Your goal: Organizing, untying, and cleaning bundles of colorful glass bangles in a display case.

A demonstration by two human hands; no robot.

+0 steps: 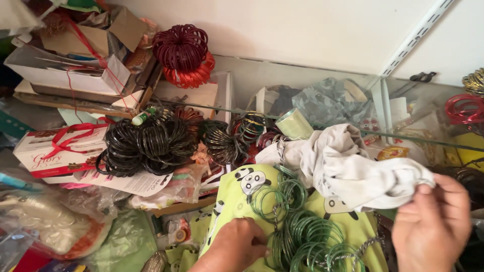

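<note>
L hand (237, 247) at near edge of the worktop, fingers curled and pressed down on a yellow-green cloth w/ panda print (237, 194); whether its grip pinches the cloth or just rests on it, can't tell. Just right of that hand, touching the cloth: a heap of green bangles (302, 234), several bunches overlapping, w/ a thin metal chain (348, 253) running through the near ones.

R hand (431, 229) at near right corner, grip closed on one end of a crumpled off-white cloth (348, 168); cloth is lifted at the hand end, rest of it bunched over the far part of the panda cloth, beside the green bangles.

Further back, left-centre: black bangles (146, 143) in big bunches on papers. Behind them, on stacked cardboard boxes (75, 75), dark maroon bangles (180, 46) sit on top of red-orange bangles (194, 74). White box w/ red ribbon (55, 148) at left edge. Pale green tape roll (294, 123) mid-back, just beyond the off-white cloth. Red bangles (464, 108) at far right. Plastic bags (55, 221) near left corner.
</note>
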